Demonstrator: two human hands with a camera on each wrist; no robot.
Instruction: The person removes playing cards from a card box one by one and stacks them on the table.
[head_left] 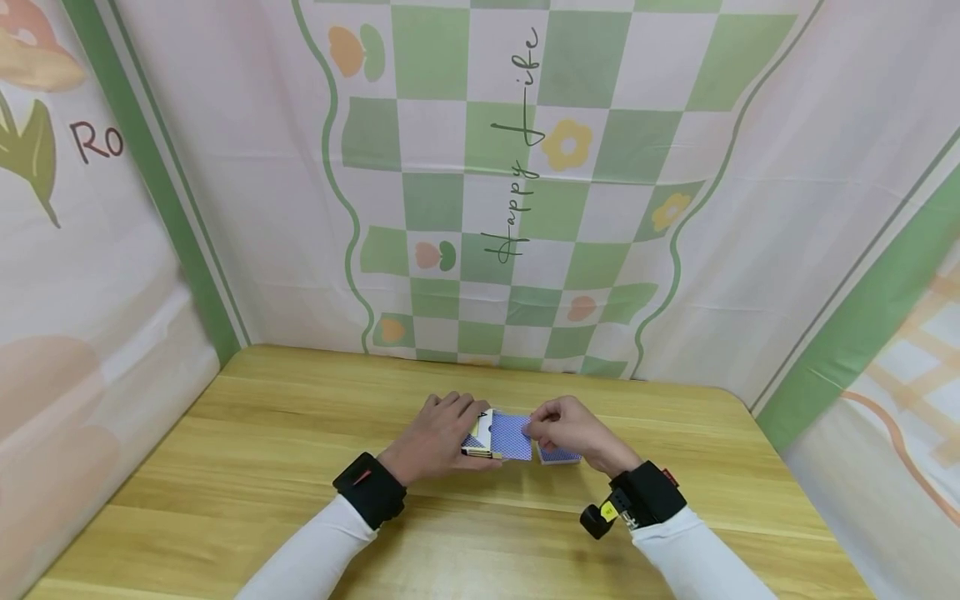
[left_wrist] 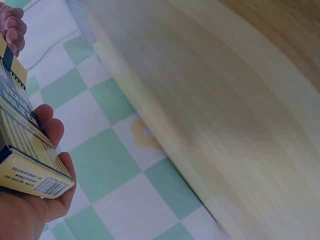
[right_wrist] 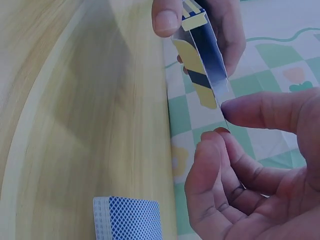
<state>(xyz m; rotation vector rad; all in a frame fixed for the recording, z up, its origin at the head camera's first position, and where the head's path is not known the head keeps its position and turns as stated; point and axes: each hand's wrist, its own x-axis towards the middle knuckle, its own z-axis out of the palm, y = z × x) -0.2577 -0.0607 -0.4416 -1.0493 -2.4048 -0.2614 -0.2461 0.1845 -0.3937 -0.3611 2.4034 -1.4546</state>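
Note:
My left hand [head_left: 435,440] grips a yellow-and-blue playing card box [left_wrist: 35,145], fingers curled along its sides. The box's printed end with a barcode lies toward the palm in the left wrist view. At the box's open end, a yellow flap [right_wrist: 197,75] with a dark stripe stands out. A blue-patterned playing card [head_left: 512,437] sticks out of that end. My right hand [head_left: 573,429] pinches its far edge between thumb and fingertips. Below the right hand, a squared stack of blue-backed cards [right_wrist: 135,220] rests on the table.
The wooden table [head_left: 225,467] runs back to a hanging cloth [head_left: 502,150] with green checks and flowers. More printed cloth [head_left: 75,267] hangs along the left side. Each wrist wears a black band, and a small camera [head_left: 597,522] hangs by the right one.

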